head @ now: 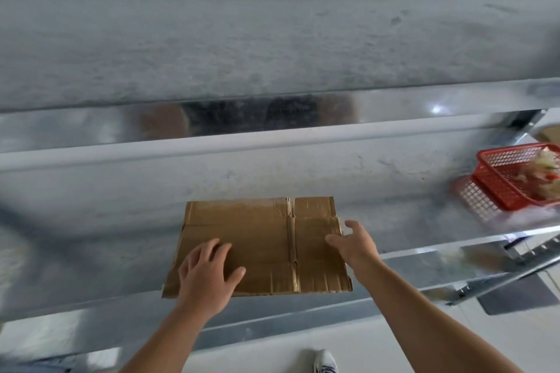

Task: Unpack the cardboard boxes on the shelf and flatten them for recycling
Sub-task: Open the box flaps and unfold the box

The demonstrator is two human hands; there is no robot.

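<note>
Red basket (500,188) (contents blurred) right of cardboard (257,236)

Soft, diffuse light falls evenly across a metal shelf (91,221), leaving only a faint shadow beneath the left hand (206,275) on the flattened cardboard (257,236). A pinpoint of glare flashes on the polished upper rail (436,109), which mirrors smeared dark and tan shapes. The cardboard at centre is the sharpest area; the red basket (509,182) at right and the left edge dissolve in motion blur. Wide-angle distortion bows the rails toward the corners.
</note>
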